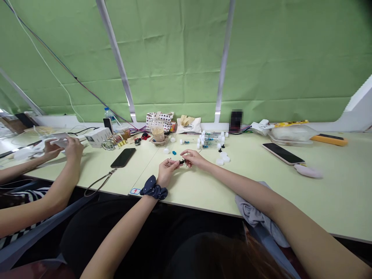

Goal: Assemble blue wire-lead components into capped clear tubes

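Over the near half of the table, my left hand (167,170), with a dark dotted scrunchie (154,188) on its wrist, pinches a small black part (181,162). Fingers of my right hand (192,158) close on the right end of that part; its finer detail is too small to make out. Just beyond the hands lie a small blue piece (174,152) and a white round cap (166,151). To the right are several white discs (223,158) and a small black stemmed piece (220,150). Behind them lies a cluster of clear tubes with white ends (212,138).
A dark phone (123,157) with a strap lies at left, another phone (283,153) at right. A drink cup (158,133), a patterned bag (167,121) and a plastic food container (292,135) stand along the back. At far left, a co-worker's hands (73,149) hold something white.
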Available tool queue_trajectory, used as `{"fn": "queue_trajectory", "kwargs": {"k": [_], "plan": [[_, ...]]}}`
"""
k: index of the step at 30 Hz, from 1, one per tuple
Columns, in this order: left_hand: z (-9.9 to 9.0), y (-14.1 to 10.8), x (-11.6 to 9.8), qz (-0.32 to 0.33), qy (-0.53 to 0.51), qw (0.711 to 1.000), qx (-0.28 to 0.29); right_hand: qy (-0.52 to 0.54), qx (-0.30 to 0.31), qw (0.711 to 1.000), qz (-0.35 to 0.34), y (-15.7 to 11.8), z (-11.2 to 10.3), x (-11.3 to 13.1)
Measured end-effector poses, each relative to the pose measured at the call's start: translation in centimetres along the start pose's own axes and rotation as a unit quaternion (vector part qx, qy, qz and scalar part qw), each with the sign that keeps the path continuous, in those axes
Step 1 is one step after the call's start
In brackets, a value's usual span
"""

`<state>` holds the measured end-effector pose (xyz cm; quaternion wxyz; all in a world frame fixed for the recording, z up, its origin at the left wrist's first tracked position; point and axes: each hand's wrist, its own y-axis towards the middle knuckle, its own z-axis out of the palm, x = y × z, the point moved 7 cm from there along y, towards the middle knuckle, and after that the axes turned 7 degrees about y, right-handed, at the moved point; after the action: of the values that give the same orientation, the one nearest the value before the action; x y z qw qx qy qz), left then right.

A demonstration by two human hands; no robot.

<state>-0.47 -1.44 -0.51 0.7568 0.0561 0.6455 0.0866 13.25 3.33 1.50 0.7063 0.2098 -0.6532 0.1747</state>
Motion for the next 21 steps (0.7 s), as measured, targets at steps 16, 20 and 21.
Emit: {"fn": "queue_trajectory", "kwargs": {"k": [16,20,21], "plan": [[0.07,-0.02,0.08,0.006,0.015,1.000,0.011,-0.013,-0.011,1.000,-0.001,-0.04,0.15,0.13],[-0.16,-0.02,-0.09,0.002,0.008,1.000,-0.006,-0.014,0.030,0.999,0.000,-0.53,0.85,0.43],[-0.18,0.01,-0.11,0.003,0.005,1.000,-0.007,-0.016,0.036,0.999,-0.002,-0.62,0.96,0.51]]}}
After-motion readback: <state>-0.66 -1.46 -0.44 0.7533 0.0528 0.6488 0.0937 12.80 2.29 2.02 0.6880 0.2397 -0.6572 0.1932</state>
